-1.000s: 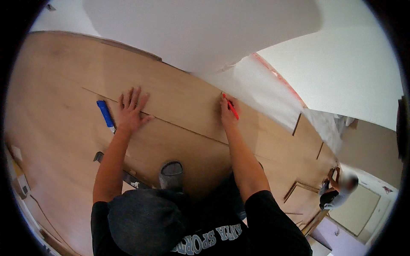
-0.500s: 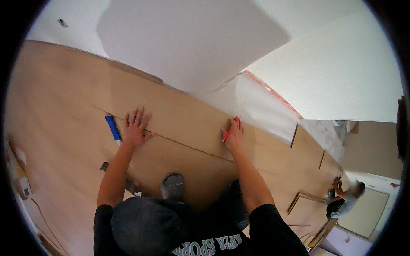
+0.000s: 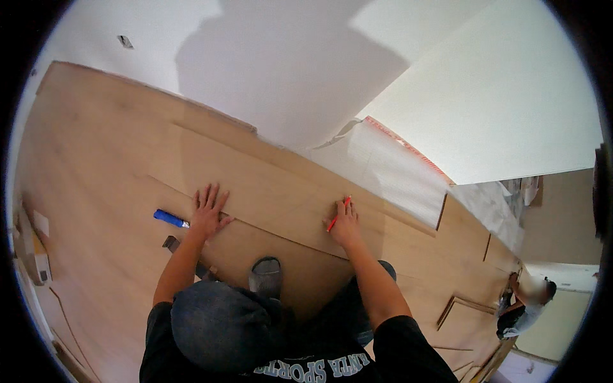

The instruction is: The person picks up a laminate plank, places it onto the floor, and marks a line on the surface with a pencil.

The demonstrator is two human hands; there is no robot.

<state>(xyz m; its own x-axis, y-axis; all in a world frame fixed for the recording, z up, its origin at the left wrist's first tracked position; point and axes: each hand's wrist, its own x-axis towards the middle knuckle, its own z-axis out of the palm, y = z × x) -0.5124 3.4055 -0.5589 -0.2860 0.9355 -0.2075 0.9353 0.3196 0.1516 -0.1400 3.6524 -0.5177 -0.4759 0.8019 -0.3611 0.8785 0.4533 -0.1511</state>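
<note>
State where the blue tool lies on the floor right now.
In the head view, the blue tool lies flat on the wooden floor, left of centre, just left of the left hand pressed on the plank.

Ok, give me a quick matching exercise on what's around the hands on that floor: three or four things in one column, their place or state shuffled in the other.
Things:
1. left hand
2. right hand
3. blue tool
4. white underlay sheet

Places or states:
A. lying on the floor just left of the left hand
B. holding a red pencil against the plank
C. spread over the bare strip along the wall
D. flat on the plank, fingers spread

Pairs: 1-D, 2-B, 3-A, 4-C
</note>
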